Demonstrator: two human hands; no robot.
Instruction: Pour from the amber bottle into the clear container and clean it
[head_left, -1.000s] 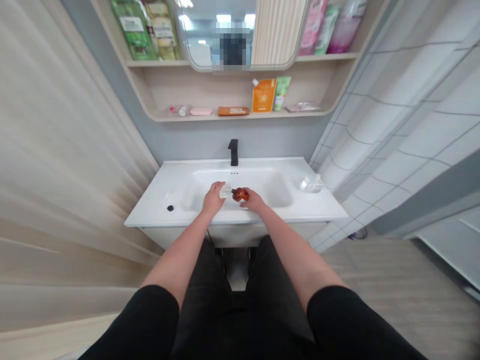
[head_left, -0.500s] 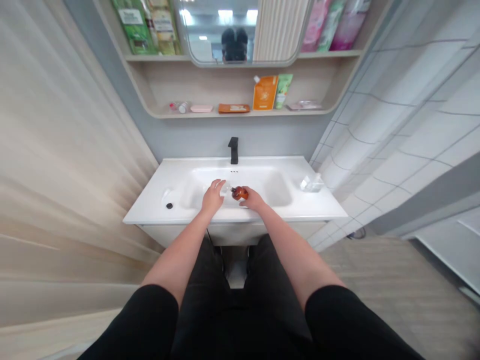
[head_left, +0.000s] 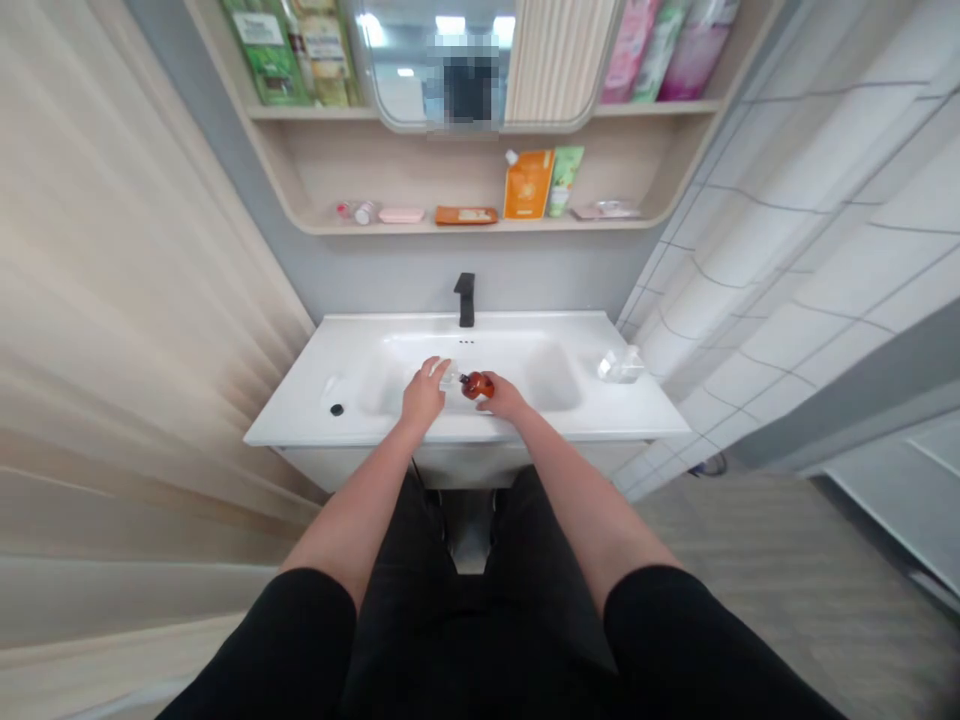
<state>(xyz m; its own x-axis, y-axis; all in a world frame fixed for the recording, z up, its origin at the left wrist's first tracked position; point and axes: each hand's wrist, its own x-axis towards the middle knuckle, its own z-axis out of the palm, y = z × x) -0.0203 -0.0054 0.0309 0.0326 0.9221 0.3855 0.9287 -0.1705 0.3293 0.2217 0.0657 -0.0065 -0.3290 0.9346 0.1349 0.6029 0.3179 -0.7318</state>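
Amber and round-bodied, the dark-necked bottle (head_left: 479, 386) lies tipped in the right hand (head_left: 505, 398), pointing at the small clear container (head_left: 449, 376) gripped by the left hand (head_left: 423, 397) — both above the white rectangular basin (head_left: 553, 372), barely shifted this past second, so the hold looks steady.

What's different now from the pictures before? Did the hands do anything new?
Nothing visibly moved, was grabbed or let go; only the camera view shifted a tiny bit. The left hand still holds the clear container, and the right hand still tips the brown bottle toward it. The small black piece stayed on the counter.
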